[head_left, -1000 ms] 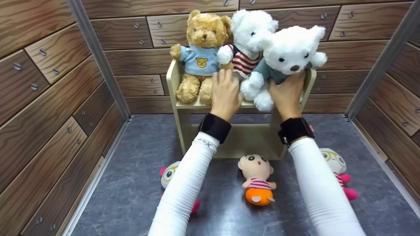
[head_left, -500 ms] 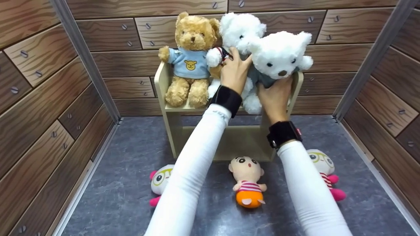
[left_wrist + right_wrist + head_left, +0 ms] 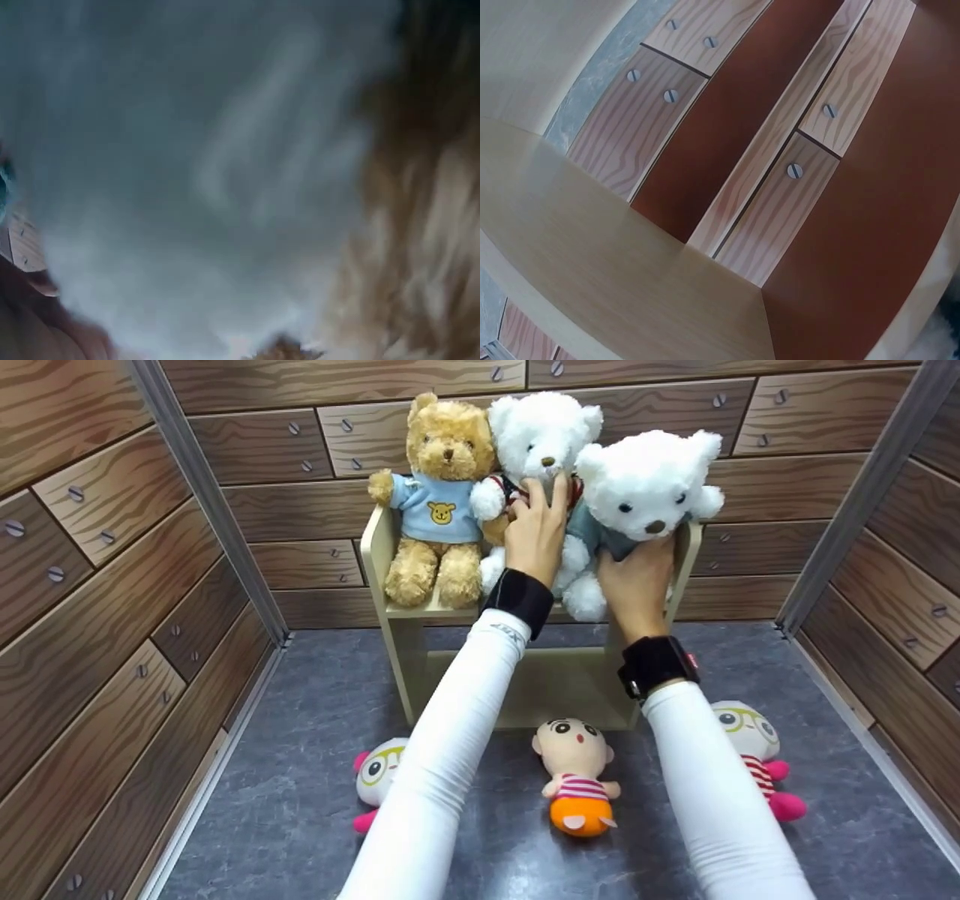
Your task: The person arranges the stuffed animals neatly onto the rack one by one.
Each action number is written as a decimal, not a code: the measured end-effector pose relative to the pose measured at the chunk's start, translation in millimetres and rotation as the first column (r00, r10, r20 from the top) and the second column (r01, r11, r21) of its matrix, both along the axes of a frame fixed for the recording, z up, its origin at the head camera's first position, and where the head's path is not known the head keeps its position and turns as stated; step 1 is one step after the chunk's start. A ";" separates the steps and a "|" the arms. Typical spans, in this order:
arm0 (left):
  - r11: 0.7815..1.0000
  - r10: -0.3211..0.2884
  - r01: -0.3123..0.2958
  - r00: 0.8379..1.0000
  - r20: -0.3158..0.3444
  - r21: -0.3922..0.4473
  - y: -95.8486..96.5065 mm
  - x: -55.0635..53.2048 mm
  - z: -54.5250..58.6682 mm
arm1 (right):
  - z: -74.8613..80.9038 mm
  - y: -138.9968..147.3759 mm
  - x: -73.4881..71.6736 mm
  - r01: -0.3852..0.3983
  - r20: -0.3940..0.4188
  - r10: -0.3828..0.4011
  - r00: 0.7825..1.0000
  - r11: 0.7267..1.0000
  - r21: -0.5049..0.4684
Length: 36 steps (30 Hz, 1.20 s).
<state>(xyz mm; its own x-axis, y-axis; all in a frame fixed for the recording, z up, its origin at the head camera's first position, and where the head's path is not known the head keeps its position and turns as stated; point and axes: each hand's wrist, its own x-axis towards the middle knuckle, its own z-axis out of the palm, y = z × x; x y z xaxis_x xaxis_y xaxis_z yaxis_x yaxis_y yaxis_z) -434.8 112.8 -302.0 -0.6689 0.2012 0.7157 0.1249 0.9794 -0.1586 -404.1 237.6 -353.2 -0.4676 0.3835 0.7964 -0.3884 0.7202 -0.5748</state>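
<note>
Three teddy bears sit in a row on a cream wooden shelf (image 3: 381,556). My left hand (image 3: 534,538) rests on the chest of the middle white teddy bear (image 3: 546,431), fingers extended up toward its chin. Its striped shirt is mostly behind that hand. My right hand (image 3: 637,589) grips the body of the right white teddy bear (image 3: 646,476), just below its head; its fingertips are hidden. This bear wears a grey-green top and leans forward. At the left sits a brown teddy bear (image 3: 442,502) in a blue shirt. Blurred pale fur (image 3: 187,150) fills the left wrist view.
A doll (image 3: 576,757) in orange shorts lies on the floor before the shelf. Plush toys with green glasses lie at left (image 3: 373,772) and right (image 3: 750,727), partly behind my sleeves. Wood-patterned walls (image 3: 300,506) surround the floor. The right wrist view shows a shelf panel (image 3: 630,247).
My left hand has moved from in front of the shelf up to the middle bear's chest. That bear's head has turned to face forward. My right hand keeps its grip on the right bear.
</note>
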 end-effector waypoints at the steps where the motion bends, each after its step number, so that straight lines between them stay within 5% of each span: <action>1: 1.000 0.002 -0.002 1.000 0.008 0.002 0.5 -0.2 -1.3 | 0.7 0.1 0.4 0.000 0.015 0.000 1.000 1.000 -0.005; 8: 1.000 0.007 -0.008 0.998 0.054 0.023 -0.3 1.3 -8.1 | 7.6 0.9 0.6 0.019 0.146 -0.019 0.989 1.000 -0.004; 16: 0.999 -0.032 0.030 0.997 0.073 0.032 -5.4 0.2 -10.6 | 15.8 0.1 -1.4 0.083 0.310 -0.091 0.946 0.996 0.038; 36: 0.999 -0.023 0.020 0.992 0.123 0.027 -8.1 1.2 -8.7 | 21.7 -0.5 -7.6 0.105 0.349 -0.128 0.928 0.991 0.085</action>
